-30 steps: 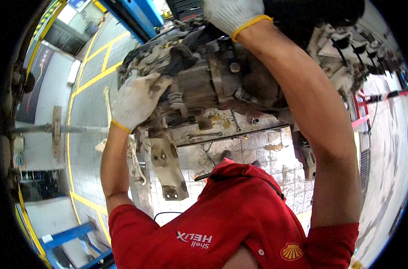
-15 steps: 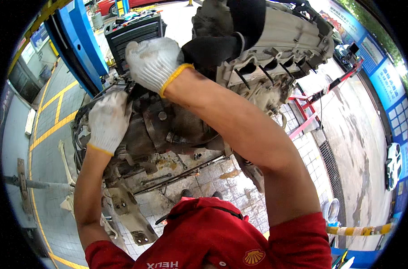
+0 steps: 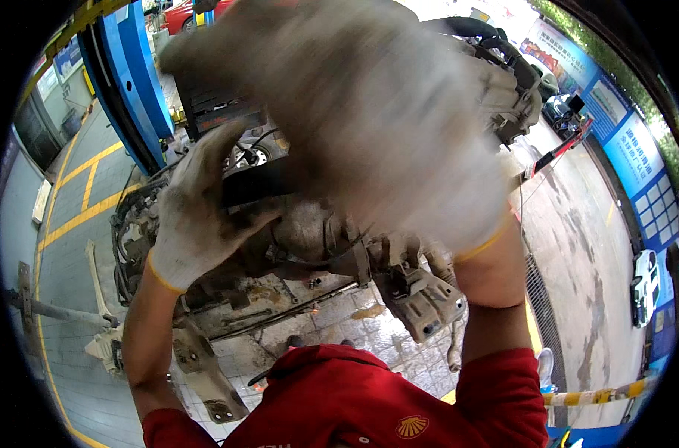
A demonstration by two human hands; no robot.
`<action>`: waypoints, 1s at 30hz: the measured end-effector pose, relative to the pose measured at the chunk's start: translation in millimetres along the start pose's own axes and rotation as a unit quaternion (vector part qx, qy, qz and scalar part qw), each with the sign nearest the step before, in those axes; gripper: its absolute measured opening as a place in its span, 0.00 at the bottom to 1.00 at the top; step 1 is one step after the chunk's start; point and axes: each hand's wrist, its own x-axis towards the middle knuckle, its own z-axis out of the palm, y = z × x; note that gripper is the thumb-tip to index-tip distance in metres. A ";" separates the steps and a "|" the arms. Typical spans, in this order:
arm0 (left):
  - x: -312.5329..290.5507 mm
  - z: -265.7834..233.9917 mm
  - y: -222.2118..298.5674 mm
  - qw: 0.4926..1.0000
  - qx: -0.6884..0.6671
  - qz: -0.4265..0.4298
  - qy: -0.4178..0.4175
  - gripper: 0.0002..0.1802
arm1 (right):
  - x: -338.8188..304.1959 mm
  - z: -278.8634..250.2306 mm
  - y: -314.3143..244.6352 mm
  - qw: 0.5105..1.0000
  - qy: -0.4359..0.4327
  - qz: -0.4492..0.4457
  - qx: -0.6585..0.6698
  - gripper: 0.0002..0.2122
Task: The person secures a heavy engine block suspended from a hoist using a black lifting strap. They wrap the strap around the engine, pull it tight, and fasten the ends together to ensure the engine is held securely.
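A black hose-like piece (image 3: 259, 184) lies between the thumb and fingers of my left hand (image 3: 194, 216), which wears a soiled white knit glove. Its far end disappears behind my right hand (image 3: 399, 127). That hand, in a matching glove, is raised close to the camera and smeared by motion, so its fingers and anything in them cannot be made out. Below both hands is a large, dirty engine and gearbox assembly (image 3: 306, 228), its upper middle hidden by the right glove.
A blue lift post (image 3: 134, 82) stands at the far left, beside a black tool cart (image 3: 212, 112). Metal brackets (image 3: 422, 302) jut from the assembly's near side. A red stand arm (image 3: 560, 145) reaches in at the right. Below lies a wet tiled floor (image 3: 339, 317).
My right hand has swung right and up toward the camera, away from the left. My left hand has shifted slightly right, with its thumb now spread from the fingers around the black piece.
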 end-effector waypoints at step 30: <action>122.4 -34.2 88.6 0.934 0.245 0.254 -0.050 0.11 | 17.3 -135.0 262.3 0.988 -0.081 0.039 -0.127 0.07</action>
